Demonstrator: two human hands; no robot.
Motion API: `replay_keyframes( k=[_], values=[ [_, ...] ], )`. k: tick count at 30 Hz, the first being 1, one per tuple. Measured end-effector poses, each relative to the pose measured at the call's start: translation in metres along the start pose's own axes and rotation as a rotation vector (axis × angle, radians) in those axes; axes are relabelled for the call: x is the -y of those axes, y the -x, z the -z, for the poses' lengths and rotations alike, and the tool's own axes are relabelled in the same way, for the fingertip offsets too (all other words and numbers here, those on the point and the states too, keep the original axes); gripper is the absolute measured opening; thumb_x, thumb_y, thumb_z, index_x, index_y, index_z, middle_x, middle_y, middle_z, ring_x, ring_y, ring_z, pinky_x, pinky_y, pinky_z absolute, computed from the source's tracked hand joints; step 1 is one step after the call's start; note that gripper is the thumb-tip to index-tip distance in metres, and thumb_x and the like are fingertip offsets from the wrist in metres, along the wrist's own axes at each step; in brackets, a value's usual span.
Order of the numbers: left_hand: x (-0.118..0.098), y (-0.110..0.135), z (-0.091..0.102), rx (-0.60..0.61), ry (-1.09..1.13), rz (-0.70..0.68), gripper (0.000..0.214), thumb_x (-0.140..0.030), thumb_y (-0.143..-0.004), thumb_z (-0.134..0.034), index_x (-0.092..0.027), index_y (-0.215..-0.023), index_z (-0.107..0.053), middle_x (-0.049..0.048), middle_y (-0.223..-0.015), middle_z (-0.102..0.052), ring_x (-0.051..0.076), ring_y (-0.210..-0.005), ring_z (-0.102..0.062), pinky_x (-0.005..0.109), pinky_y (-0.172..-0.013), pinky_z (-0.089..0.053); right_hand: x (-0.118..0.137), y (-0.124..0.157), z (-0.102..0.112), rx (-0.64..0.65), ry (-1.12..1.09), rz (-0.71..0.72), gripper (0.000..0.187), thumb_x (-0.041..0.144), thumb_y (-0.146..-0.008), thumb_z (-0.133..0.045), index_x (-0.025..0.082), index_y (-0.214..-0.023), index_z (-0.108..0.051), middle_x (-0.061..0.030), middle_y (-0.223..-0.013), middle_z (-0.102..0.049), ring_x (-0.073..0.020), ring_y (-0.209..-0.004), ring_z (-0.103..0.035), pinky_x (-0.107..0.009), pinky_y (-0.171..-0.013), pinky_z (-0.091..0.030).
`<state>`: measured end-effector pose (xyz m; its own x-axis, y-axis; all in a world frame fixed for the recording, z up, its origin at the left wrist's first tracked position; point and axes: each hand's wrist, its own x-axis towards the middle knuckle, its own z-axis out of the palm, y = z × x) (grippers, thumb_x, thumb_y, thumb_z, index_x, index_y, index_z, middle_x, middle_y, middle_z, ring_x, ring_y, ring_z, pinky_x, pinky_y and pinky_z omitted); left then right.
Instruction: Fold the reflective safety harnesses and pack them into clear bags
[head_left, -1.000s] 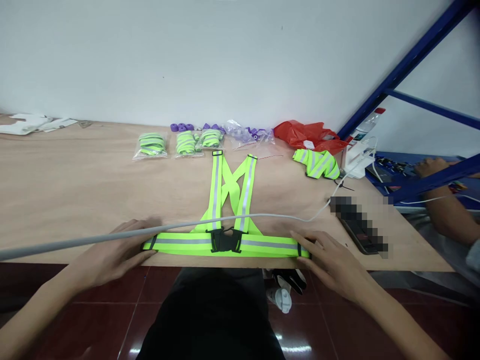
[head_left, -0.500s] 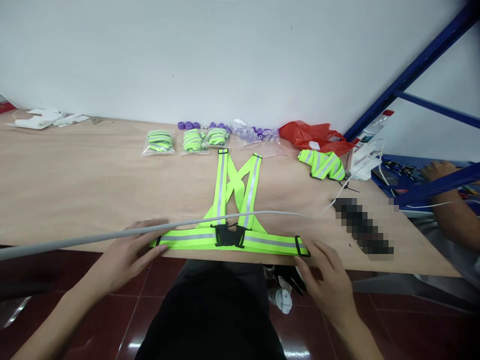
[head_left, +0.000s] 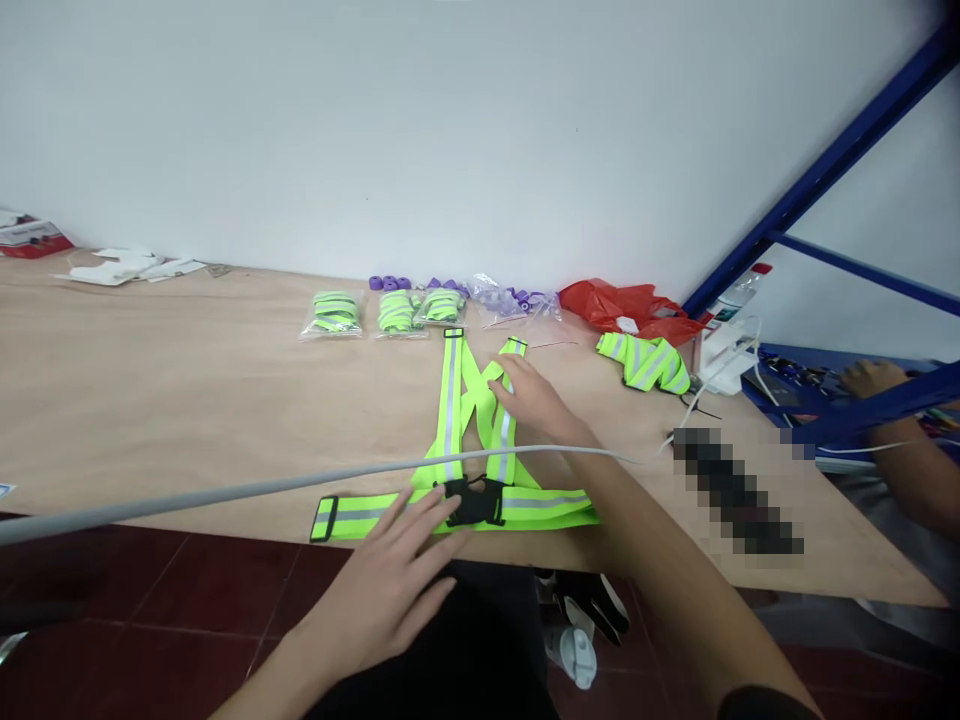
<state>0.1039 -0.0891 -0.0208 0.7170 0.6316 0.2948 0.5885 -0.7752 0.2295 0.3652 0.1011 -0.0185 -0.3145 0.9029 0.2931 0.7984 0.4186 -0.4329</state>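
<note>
A neon-yellow reflective harness (head_left: 448, 400) with grey stripes lies on the table, its two straps crossing behind. A black buckle (head_left: 480, 500) sits at the middle of its waist belt. My left hand (head_left: 394, 585) is open, fingers spread over the belt just left of the buckle, fingertips at the buckle's edge. My right hand (head_left: 536, 400) reaches to the upper part of the right strap, fingers apart and resting at the strap near the crossing. My right forearm covers the belt's right end.
Bagged yellow straps (head_left: 335, 313) and purple rolls (head_left: 388, 283) line the wall. Rightward lie a red plastic bag (head_left: 626, 305), a folded reflective strap (head_left: 649, 362) and a bottle (head_left: 739, 290). A grey cable (head_left: 300, 490) crosses in front. Another person's hand (head_left: 874, 378) is beyond the blue frame (head_left: 825, 170).
My left hand has left the belt's left end and moved right to near the buckle. My right hand has gone from the belt's right end up to the right strap. The view has shifted slightly.
</note>
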Motion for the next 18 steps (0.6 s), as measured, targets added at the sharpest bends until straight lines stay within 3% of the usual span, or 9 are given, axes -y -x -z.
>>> replay_keyframes(
  k=[2, 4, 9, 14, 18],
  values=[
    [-0.007, -0.016, -0.003, 0.035, 0.061, -0.018, 0.049, -0.021, -0.099, -0.053, -0.024, -0.148, -0.048, 0.0079, -0.160, -0.042, 0.029, -0.152, -0.032, 0.055, -0.123, -0.033, -0.029, -0.029, 0.004, 0.025, -0.003, -0.129, 0.053, 0.028, -0.095, -0.054, 0.018, -0.147, -0.049, -0.0143, -0.152, -0.051, -0.0290, -0.143, -0.044, -0.045, -0.118, -0.037],
    [-0.012, -0.030, -0.005, 0.059, 0.114, -0.029, 0.050, -0.021, -0.098, -0.054, -0.023, -0.147, -0.047, 0.0093, -0.161, -0.040, 0.030, -0.153, -0.030, 0.057, -0.122, -0.033, -0.056, -0.054, 0.008, 0.048, 0.012, -0.176, 0.056, 0.023, -0.091, -0.056, 0.012, -0.146, -0.049, -0.0189, -0.149, -0.053, -0.0306, -0.139, -0.050, -0.045, -0.117, -0.038],
    [-0.002, -0.045, 0.004, 0.026, 0.240, -0.038, 0.046, -0.019, -0.096, -0.055, -0.022, -0.142, -0.051, 0.0109, -0.151, -0.053, 0.028, -0.144, -0.045, 0.052, -0.122, -0.036, -0.101, -0.095, 0.017, 0.069, 0.056, -0.226, 0.041, 0.022, -0.090, -0.058, 0.013, -0.130, -0.060, -0.0183, -0.135, -0.064, -0.0313, -0.124, -0.061, -0.043, -0.107, -0.045],
    [0.046, -0.075, 0.050, -0.140, 0.287, -0.031, 0.029, -0.017, -0.099, -0.047, -0.021, -0.123, -0.064, 0.0086, -0.119, -0.071, 0.021, -0.112, -0.066, 0.042, -0.109, -0.049, -0.117, -0.114, 0.015, 0.178, 0.049, -0.193, 0.016, 0.018, -0.082, -0.064, 0.018, -0.097, -0.069, -0.0075, -0.101, -0.075, -0.0229, -0.094, -0.068, -0.032, -0.086, -0.051],
    [0.102, -0.144, 0.073, -0.175, 0.192, 0.014, 0.026, -0.025, -0.099, -0.049, -0.018, -0.111, -0.071, 0.0080, -0.105, -0.076, 0.024, -0.099, -0.069, 0.038, -0.091, -0.055, -0.119, -0.123, 0.012, 0.241, 0.010, -0.171, 0.012, 0.015, -0.076, -0.064, 0.017, -0.087, -0.068, -0.0033, -0.090, -0.073, -0.0172, -0.082, -0.065, -0.025, -0.074, -0.048]
  ],
)
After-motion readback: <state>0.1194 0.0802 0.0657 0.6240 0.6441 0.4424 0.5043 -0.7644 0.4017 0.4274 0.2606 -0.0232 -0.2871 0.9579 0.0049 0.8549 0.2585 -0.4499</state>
